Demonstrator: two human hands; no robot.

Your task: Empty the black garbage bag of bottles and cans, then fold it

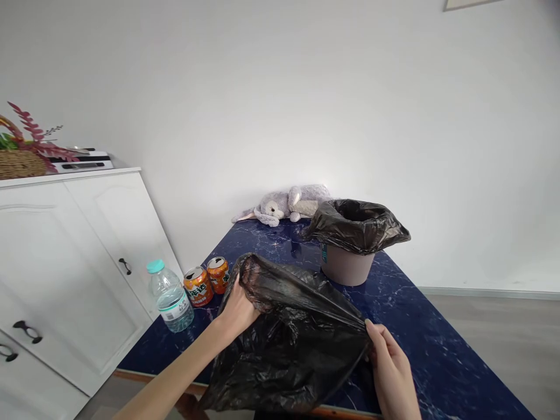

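Observation:
A black plastic trash bag (289, 344) is spread between my two hands, its upper edge stretched tight and its lower part hanging over the table's near edge. My left hand (240, 309) reaches into the bag's mouth and holds its left side; the fingers are mostly covered, showing faintly through the thin plastic. At the right corner, my right hand (389, 364) is closed, pinching the bag's edge between thumb and fingers. Behind the bag stands a pinkish-beige trash can (347, 266), lined with another black bag (363, 227) folded over its rim.
Left of the bag stand a clear bottle (174, 300) with a teal cap and two opened orange cans (198, 287). A plush rabbit (284, 205) lies against the wall on the blue marbled table (437, 344). White cabinets (74, 262) adjoin at left, bearing a wicker basket (21, 164).

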